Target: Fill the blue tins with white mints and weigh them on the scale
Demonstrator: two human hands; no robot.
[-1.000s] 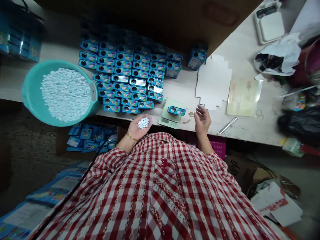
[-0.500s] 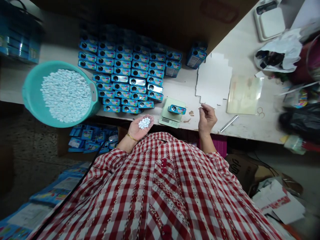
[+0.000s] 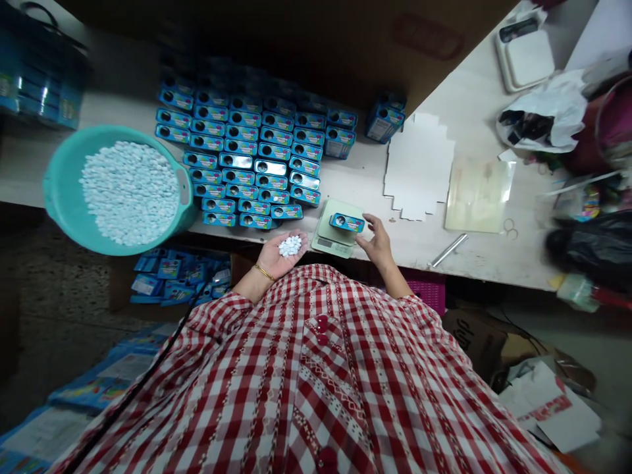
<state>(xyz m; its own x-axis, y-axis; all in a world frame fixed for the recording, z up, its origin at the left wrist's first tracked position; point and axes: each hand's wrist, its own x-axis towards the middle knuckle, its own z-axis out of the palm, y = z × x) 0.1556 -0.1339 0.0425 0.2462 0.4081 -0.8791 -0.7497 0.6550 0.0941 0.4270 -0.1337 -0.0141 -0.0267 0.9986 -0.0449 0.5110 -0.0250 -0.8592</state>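
Observation:
My left hand (image 3: 277,258) is cupped palm up around a small heap of white candies (image 3: 290,245), just left of a pale green scale (image 3: 320,245). On the scale lies a blue tin (image 3: 347,222). My right hand (image 3: 378,242) is at the tin's right end with thumb and fingers apart; whether it touches the tin I cannot tell. A turquoise basin (image 3: 59,191) at the left holds a mass of white candies (image 3: 131,191). Rows of blue tins (image 3: 241,135) stand behind my left hand.
Right of the scale lie a white card sheet (image 3: 419,164), a yellowish sheet (image 3: 478,194) and a metal tube (image 3: 448,250). Bags (image 3: 546,115) crowd the far right. A large brown box (image 3: 345,39) overhangs the back. A carton of blue packets (image 3: 172,273) sits below the table edge.
My right hand has moved left to the tin on the scale, its fingers spreading. My left hand has shifted slightly right with its candies.

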